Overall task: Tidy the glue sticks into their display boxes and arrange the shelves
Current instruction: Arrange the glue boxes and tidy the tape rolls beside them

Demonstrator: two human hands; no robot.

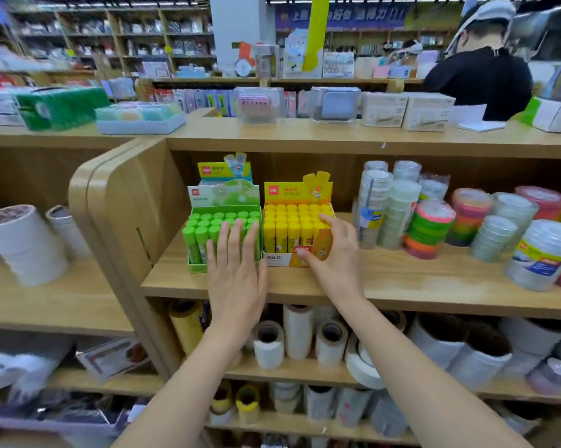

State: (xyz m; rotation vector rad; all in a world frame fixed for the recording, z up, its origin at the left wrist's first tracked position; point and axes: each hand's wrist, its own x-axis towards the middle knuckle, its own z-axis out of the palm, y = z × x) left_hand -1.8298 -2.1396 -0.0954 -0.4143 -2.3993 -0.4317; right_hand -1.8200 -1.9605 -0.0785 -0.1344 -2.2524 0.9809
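Observation:
Two display boxes stand side by side on the wooden shelf point(385, 279). The green box point(197, 266) on the left holds several green-capped glue sticks point(204, 221). The yellow box point(280, 261) on the right holds several yellow-capped glue sticks point(292, 215). My left hand point(235, 273) lies flat with straight fingers against the front of the green box. My right hand point(334, 253) rests on the yellow box's front right corner, fingers loosely bent over it and the thumb on its front face.
Stacks of tape rolls point(431, 221) fill the shelf right of the boxes. Large white rolls point(23, 244) sit on the left unit. Paper rolls point(300, 337) crowd the shelf below. Boxes line the counter top point(305, 137). A person in black point(479, 79) stands behind it.

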